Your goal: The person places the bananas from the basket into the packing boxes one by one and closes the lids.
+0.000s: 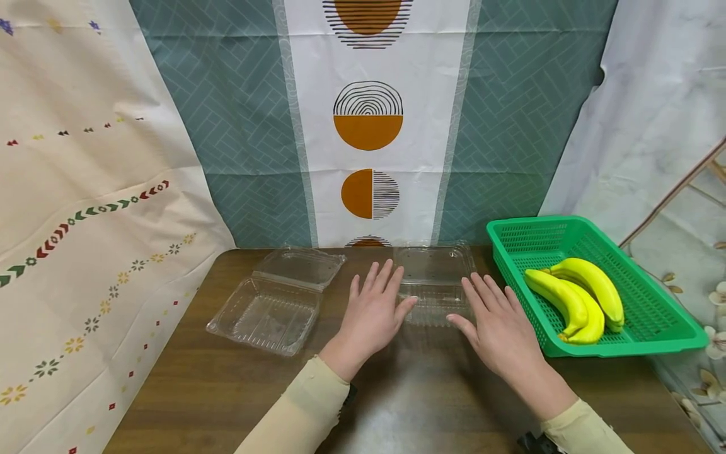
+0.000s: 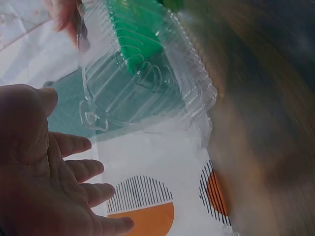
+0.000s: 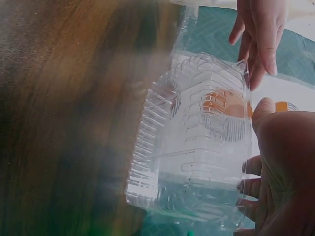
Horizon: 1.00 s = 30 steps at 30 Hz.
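On the brown table (image 1: pixel 386 416), we list the foll. Item 1: central clamshell (image 1: pixel 435 306), clear plastic, qty 1, its lid (image 1: pixel 433 265) open on the far side; it lies btwn and ahead of the L hand (image 1: pixel 371 312) and the R hand (image 1: pixel 501 325). Long axis, as best we judge, runs L to R along the hinge, so one end lies toward each hand. Neither hand is clearly nearer — both thumbtips overlap the ends as seen from the head cam; contact we can't tell. Fingers, both hands: straight, thumbs spread wide, nothing held. Item 2: second clamshell (image 1: pixel 272 315), same pattern, also open, set askew to the left of the L hand, well apart from the R. Item 3: green basket (image 1: pixel 624 349), just right of the R hand. Item 4: bananas (image 1: pixel 575 306), in said basket, length slanting far left to near right — R hand nearer, L well apart.
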{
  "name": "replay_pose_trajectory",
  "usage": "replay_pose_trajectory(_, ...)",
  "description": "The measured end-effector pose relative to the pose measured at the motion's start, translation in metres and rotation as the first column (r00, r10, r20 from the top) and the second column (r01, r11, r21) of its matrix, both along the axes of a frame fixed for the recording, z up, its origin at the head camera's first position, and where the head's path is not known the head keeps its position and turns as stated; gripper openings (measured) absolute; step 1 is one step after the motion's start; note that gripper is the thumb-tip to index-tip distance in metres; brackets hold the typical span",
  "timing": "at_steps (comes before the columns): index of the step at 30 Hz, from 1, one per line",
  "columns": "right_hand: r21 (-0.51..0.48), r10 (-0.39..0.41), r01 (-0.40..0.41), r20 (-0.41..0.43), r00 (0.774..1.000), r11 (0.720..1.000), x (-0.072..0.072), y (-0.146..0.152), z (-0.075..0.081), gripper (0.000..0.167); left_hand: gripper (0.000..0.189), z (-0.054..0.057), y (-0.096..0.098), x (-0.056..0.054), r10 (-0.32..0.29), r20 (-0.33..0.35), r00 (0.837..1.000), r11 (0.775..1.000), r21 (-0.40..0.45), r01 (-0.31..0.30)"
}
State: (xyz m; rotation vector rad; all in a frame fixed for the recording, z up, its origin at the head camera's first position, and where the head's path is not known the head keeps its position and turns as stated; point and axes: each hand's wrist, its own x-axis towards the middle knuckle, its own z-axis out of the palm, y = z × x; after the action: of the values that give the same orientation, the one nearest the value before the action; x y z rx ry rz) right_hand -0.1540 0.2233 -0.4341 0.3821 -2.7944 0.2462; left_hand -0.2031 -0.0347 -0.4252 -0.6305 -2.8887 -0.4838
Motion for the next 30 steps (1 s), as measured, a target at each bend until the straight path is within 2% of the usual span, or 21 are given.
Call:
replay_pose_trajectory(13, -0.004, 0.002, -0.002, -0.016, 1.000, 1.000, 0.011, 0.004, -0.009, 0.078, 0.077, -0.009, 0.009, -0.001, -0.021, 0.042, 0.999, 1.000, 0.006, 0.021)
replay_pose_trajectory(30, 0.009, -0.007, 0.006, 0.050, 0.999, 1.000, 0.015, 0.002, -0.012, 0.072, 0.075, -0.020, 0.010, 0.003, -0.025, 0.070, 0.997, 1.000, -0.008, 0.026)
